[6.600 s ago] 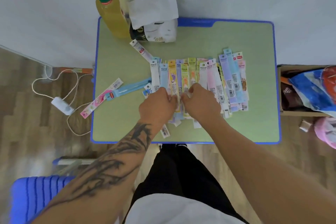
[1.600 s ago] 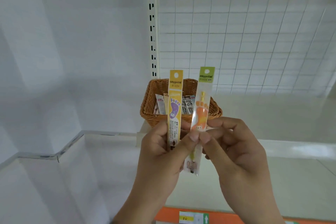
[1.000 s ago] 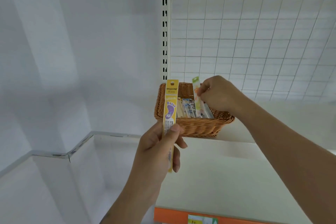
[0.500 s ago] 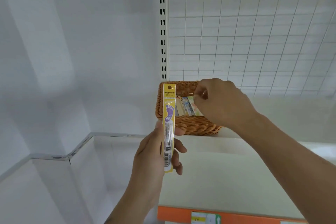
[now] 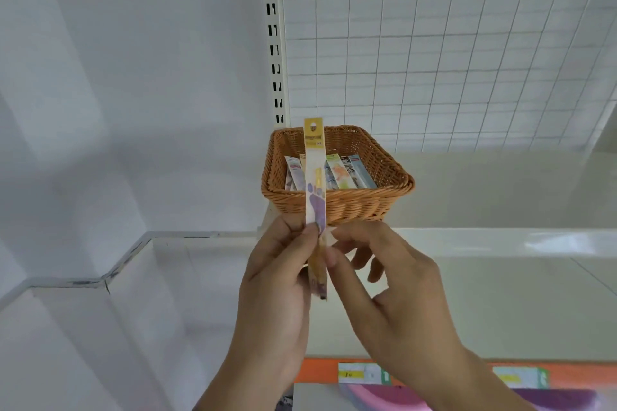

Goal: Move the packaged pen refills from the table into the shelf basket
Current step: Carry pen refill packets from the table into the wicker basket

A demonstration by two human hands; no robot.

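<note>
Yellow-topped and printed with a purple footprint, the refill pack (image 5: pixel 315 197) stands nearly upright in front of the basket (image 5: pixel 337 207), its long axis running top to bottom and its header card overlapping the basket's far rim in this view. The left hand (image 5: pixel 283 280) pinches it about midway along its length, thumb on the near face and fingers curled behind, so the upper half rises free above the grip and the lower end hangs between the two hands. The right hand (image 5: pixel 390 290) sits just beside it, index fingertip touching the pack's right edge below the left thumb, the other fingers loosely spread and holding nothing. Both hands are about equally close to the basket, which lies just beyond and above the fingertips on the white shelf (image 5: pixel 484 243); several packs (image 5: pixel 337 172) already lean inside it. It looks as if a handover to the right hand or a direct drop is coming; either way the pack must be carried forward and over the near rim, then tipped in among the others. A price strip (image 5: pixel 434 374) edges the shelf below.
</note>
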